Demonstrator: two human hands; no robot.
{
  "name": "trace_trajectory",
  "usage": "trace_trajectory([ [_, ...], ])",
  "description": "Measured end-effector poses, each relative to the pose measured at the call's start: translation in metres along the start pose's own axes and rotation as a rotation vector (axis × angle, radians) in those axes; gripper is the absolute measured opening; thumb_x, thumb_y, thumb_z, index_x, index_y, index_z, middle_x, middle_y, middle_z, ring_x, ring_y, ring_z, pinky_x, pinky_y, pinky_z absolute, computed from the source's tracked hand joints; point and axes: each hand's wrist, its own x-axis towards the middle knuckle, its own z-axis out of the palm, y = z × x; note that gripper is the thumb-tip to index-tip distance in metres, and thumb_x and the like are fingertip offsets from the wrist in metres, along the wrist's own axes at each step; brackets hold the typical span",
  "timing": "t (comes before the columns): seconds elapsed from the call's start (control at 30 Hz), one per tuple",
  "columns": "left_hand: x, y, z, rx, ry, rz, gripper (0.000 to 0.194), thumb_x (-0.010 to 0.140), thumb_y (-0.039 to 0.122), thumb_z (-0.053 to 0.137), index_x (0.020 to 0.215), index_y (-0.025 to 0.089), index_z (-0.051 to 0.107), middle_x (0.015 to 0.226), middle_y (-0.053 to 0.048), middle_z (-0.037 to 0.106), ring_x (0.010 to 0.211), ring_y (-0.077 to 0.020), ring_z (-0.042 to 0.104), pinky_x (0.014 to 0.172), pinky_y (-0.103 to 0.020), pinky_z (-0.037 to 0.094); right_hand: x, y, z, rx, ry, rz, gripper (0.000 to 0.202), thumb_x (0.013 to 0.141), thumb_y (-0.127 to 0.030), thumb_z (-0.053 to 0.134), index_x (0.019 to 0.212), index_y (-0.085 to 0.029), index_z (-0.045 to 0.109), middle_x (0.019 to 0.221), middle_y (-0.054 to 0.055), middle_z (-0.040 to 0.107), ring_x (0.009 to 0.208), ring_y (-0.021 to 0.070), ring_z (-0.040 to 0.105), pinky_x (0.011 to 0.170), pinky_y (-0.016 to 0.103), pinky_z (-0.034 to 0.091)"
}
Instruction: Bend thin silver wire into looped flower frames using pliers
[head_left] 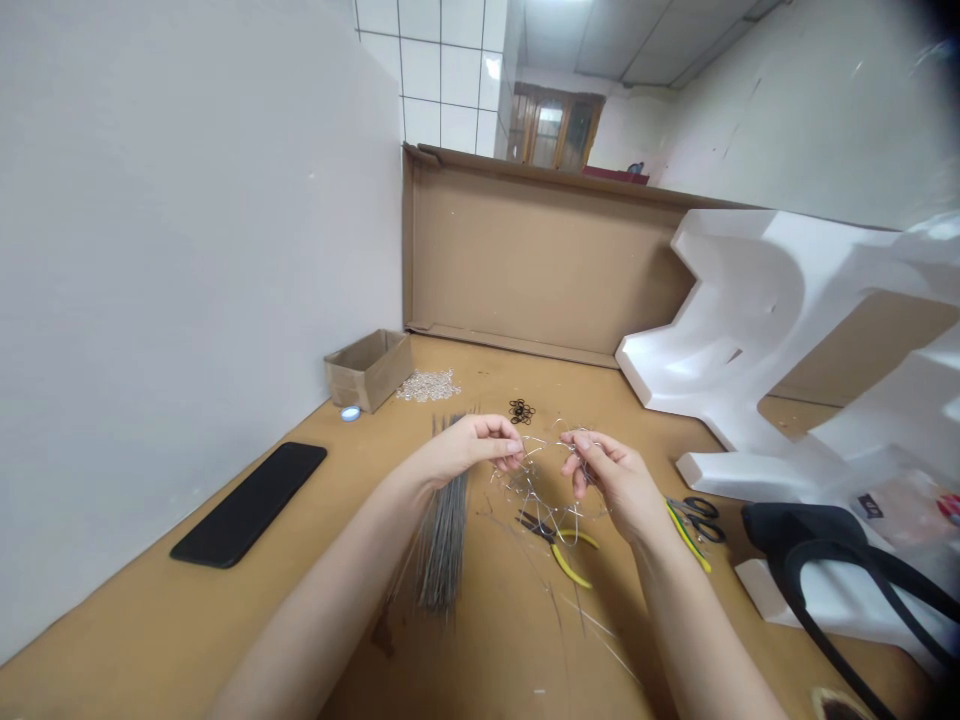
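My left hand (480, 447) is closed in a pinch, and a thin silvery bent wire (534, 441) shows at its fingertips. To its right, my right hand (609, 475) also pinches a piece of thin wire between thumb and forefinger, its other fingers curled below. Between and beneath the hands lies a loose tangle of bent wire (531, 500). Pliers with yellow handles (571, 568) rest on the table under the tangle, jaws pointing left. A bundle of straight grey wires (444, 550) lies below my left wrist. Which wire loop belongs to which hand is hard to make out.
Beyond the hands are black rings (521, 411), small clear pieces (429, 386) and a small cardboard box (369, 370). A black phone-like slab (250, 503) lies left. Scissors (703, 520), green-handled pliers (688, 538), white foam (739, 300) and a black strap (799, 545) are right.
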Motion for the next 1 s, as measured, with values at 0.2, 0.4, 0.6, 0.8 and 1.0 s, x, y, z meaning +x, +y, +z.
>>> trace_trajectory([
  [0.2, 0.001, 0.001, 0.003, -0.055, 0.08, 0.016, 0.017, 0.075, 0.029, 0.061, 0.078, 0.013, 0.057, 0.071, -0.002, 0.062, 0.059, -0.0075, 0.054, 0.06, -0.022, 0.04, -0.001, -0.001, 0.002, -0.06, -0.021, 0.0, 0.033, 0.077, -0.043, 0.057, 0.091, -0.014, 0.063, 0.063, 0.003, 0.065, 0.041, 0.0095, 0.053, 0.044, 0.023, 0.041],
  [0.4, -0.001, 0.003, 0.004, -0.095, 0.045, 0.026, 0.019, 0.074, 0.021, 0.059, 0.09, 0.015, 0.054, 0.07, 0.001, 0.056, 0.054, -0.006, 0.05, 0.055, -0.021, 0.037, -0.001, -0.002, 0.001, -0.053, -0.027, 0.006, 0.032, 0.076, -0.044, 0.058, 0.088, -0.015, 0.064, 0.062, 0.002, 0.065, 0.043, 0.0099, 0.055, 0.045, 0.023, 0.042],
  [0.6, -0.004, 0.008, 0.005, -0.041, -0.033, 0.034, 0.026, 0.073, 0.021, 0.059, 0.098, 0.015, 0.052, 0.077, 0.0, 0.052, 0.062, -0.0078, 0.048, 0.059, -0.023, 0.039, -0.002, -0.002, 0.0, -0.049, -0.035, 0.007, 0.034, 0.075, -0.044, 0.059, 0.09, -0.014, 0.064, 0.062, 0.003, 0.065, 0.043, 0.0103, 0.055, 0.045, 0.023, 0.043],
  [0.8, -0.005, 0.009, 0.007, 0.031, -0.024, -0.011, 0.036, 0.068, 0.017, 0.064, 0.101, 0.017, 0.05, 0.08, 0.0, 0.049, 0.071, -0.0094, 0.047, 0.067, -0.025, 0.038, -0.002, -0.002, 0.0, -0.035, -0.046, 0.01, 0.033, 0.075, -0.044, 0.059, 0.089, -0.015, 0.064, 0.062, 0.002, 0.064, 0.044, 0.0107, 0.055, 0.046, 0.024, 0.045],
  [1.0, -0.004, 0.007, 0.012, 0.143, 0.014, 0.013, 0.035, 0.068, 0.015, 0.061, 0.101, 0.018, 0.05, 0.077, 0.002, 0.047, 0.069, -0.009, 0.046, 0.067, -0.025, 0.038, -0.001, -0.002, 0.0, -0.022, -0.052, 0.01, 0.033, 0.075, -0.044, 0.059, 0.089, -0.015, 0.064, 0.062, 0.002, 0.065, 0.043, 0.0101, 0.055, 0.045, 0.023, 0.044],
])
